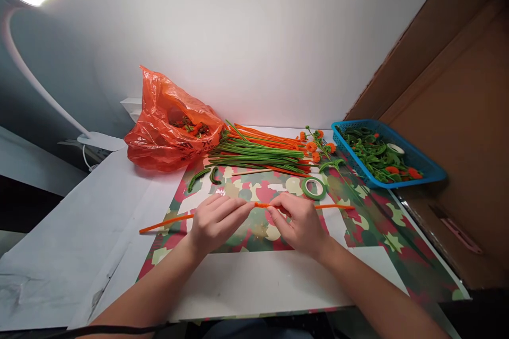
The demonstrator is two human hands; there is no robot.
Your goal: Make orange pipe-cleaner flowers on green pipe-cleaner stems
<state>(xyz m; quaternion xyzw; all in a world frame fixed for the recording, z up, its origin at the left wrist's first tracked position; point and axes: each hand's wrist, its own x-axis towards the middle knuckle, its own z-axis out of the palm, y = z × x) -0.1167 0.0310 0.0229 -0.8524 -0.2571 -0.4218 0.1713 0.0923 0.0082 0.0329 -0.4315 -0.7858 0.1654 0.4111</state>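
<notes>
An orange pipe cleaner (pixel 165 223) stretches sideways above the patterned sheet, pinched near its middle by both of my hands. My left hand (pixel 218 218) grips it from the left, fingers closed. My right hand (pixel 299 220) holds it from the right between thumb and fingertips. Between the two hands a short stretch looks thicker, perhaps twisted; I cannot tell how. A roll of green tape (pixel 305 190) lies just beyond my right hand. Two short curved dark green pieces (pixel 198 179) rest beyond my left hand.
Green pipe cleaners (pixel 262 156) and orange ones (pixel 270 136) are piled at the back. An orange-red plastic bag (pixel 159 132) stands at back left. Orange flowers on a stem (pixel 312 146) lie beside a blue basket (pixel 417 185) of leaves. A lamp (pixel 35 74) stands left, a pink cutter (pixel 461 235) right.
</notes>
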